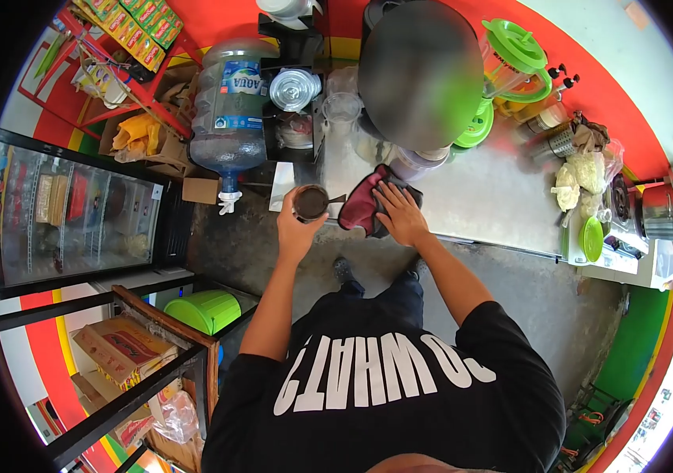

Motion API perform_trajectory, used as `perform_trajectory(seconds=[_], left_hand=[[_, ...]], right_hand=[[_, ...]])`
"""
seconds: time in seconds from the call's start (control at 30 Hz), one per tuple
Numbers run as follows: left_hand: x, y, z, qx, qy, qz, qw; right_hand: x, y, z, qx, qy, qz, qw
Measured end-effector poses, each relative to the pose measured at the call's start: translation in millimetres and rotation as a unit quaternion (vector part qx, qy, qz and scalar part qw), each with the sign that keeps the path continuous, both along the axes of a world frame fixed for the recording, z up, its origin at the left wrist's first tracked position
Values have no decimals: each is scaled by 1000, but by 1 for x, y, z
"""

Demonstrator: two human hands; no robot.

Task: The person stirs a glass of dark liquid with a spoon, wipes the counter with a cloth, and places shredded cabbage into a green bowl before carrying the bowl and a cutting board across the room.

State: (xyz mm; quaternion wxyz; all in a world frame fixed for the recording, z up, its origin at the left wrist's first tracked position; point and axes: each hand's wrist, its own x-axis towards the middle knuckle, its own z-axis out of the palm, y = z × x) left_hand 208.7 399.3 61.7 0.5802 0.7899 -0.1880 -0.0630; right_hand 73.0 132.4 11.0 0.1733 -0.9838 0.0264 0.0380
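Note:
My left hand is wrapped around a small round container with dark brown contents, held in front of the counter's near edge. A dark pointed piece sticks out from its right side toward the cloth. My right hand lies with fingers stretched over a dark red and black cloth, which is bunched at the counter's front edge. Just behind the cloth stands a pale tub. The metal counter extends to the right of my right hand.
An upturned water jug stands left of stacked plastic cups. A blurred dark round shape covers part of the counter beside a green blender. A glass-door fridge and a green bin are at left; a stove is at right.

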Motion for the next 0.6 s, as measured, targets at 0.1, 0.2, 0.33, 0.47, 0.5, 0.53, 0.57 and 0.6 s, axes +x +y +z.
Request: perform_trajectory(seconds=[0.1, 0.2, 0.33, 0.47, 0.5, 0.53, 0.57, 0.6], left_hand=[[0, -22, 9, -9, 41, -54, 998], [4, -44, -7, -21, 55, -87, 994], [8, -73, -20, -36, 70, -116, 990], [12, -94, -32, -19, 40, -131, 990], [13, -98, -36, -12, 29, -131, 991], [14, -100, -37, -11, 31, -133, 991], [14, -103, -39, -14, 31, -131, 991], [15, -105, -40, -18, 31, -128, 991]], right_hand=[[-30, -19, 8, 16, 21, -20, 999], [-60, -38, 15, 16, 34, -60, 998], [-87, -61, 8, 3, 10, -155, 988], [-84, -64, -5, 17, -16, -287, 958], [-77, -60, -4, 12, -7, -323, 946], [-73, -54, -6, 8, 3, -357, 934], [-69, -46, -9, -39, -54, -364, 929], [-64, -39, -3, -39, -53, -364, 929]])
